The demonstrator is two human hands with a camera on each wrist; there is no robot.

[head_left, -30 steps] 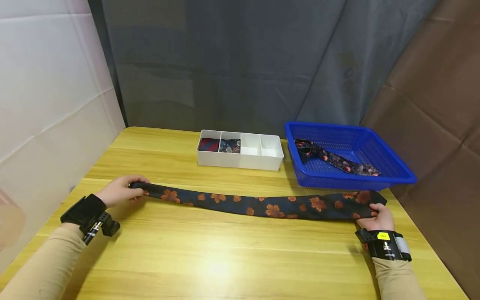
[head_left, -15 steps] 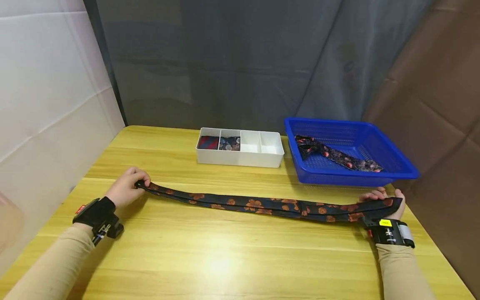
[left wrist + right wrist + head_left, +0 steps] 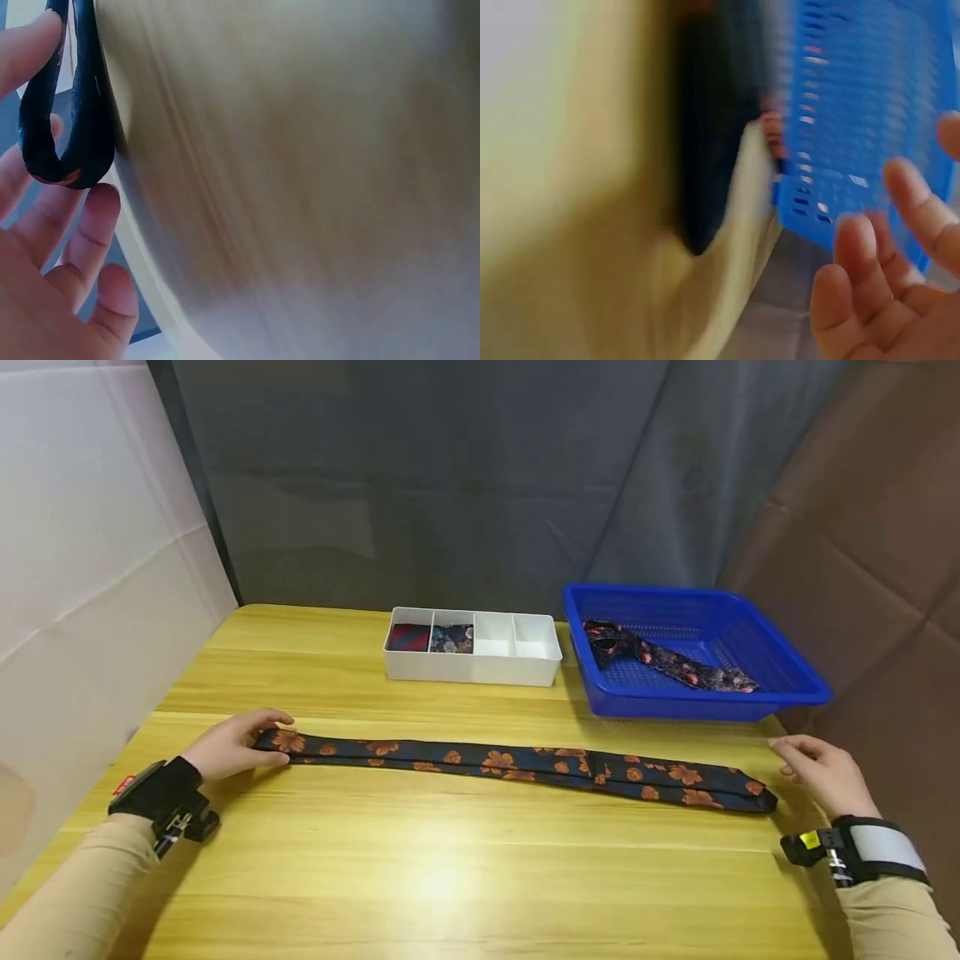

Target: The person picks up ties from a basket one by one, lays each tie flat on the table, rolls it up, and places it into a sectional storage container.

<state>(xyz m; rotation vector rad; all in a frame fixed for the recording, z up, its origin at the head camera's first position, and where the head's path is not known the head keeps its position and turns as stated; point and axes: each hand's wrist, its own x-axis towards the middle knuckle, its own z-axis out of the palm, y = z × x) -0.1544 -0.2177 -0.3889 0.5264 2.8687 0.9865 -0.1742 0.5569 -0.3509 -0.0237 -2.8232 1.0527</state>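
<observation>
A dark necktie (image 3: pixel 480 762) with orange flowers lies lengthwise across the table, its back seam partly showing. At its left end, my left hand (image 3: pixel 238 745) touches the fold, thumb and fingers spread on either side. The left wrist view shows this end of the necktie (image 3: pixel 90 142) as a rounded loop, with the thumb against it and loose fingers (image 3: pixel 88 232) around it. My right hand (image 3: pixel 828 777) is apart from the necktie, just right of its dark pointed tip, holding nothing. Its relaxed fingers (image 3: pixel 855 244) show in the right wrist view.
A white divided box (image 3: pixel 472 670) stands behind the necktie, with rolled or folded ties in its two left compartments. Right of it is a blue plastic basket (image 3: pixel 705 706) holding another floral necktie (image 3: pixel 686 670). Fabric walls border the back and sides.
The necktie has turned over and been lowered flat onto the table. My right hand has let go of its wide end and moved right; my left hand has loosened at the other end.
</observation>
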